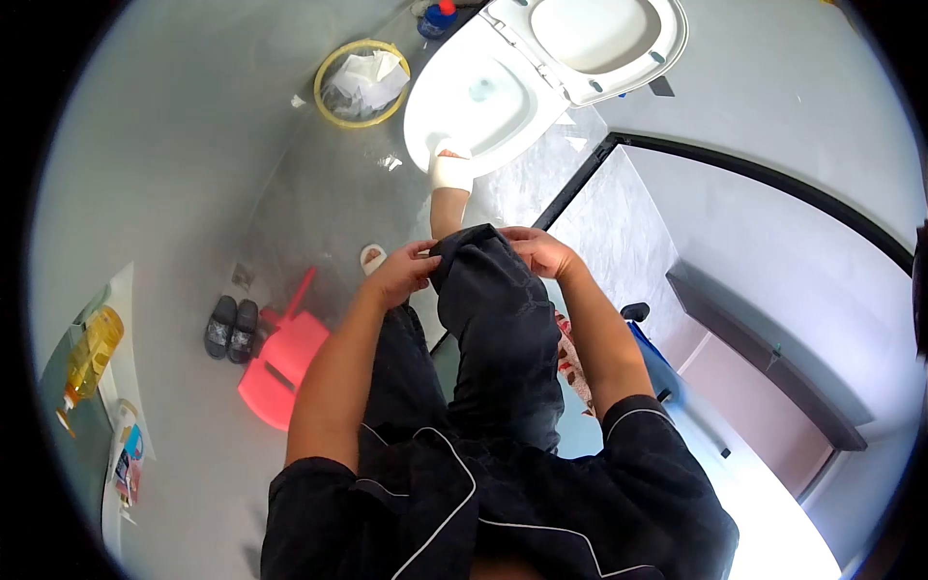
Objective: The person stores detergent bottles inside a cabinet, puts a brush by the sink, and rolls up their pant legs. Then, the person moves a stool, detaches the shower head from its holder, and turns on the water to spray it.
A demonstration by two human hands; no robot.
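My left hand [401,275] is closed on the left side of a black trouser leg [498,329], near its bunched-up hem. On the opposite side, my right hand [541,253] grips the same hem, its fingertips partly hidden by the cloth. The leg is raised, and a bare shin shows beyond the hem. A white slipper [451,174] on that foot rests on the front rim of the toilet [422,126], whose lid and seat are up. My other foot, in a white slipper [372,258], stands on the floor.
A yellow-rimmed waste bin [322,101] with paper stands left of the toilet, near a blue bottle with a red cap [438,19]. Dark slippers [230,329] and a pink dustpan [280,372] lie at the left. A black-framed glass partition [580,179] rises on the right.
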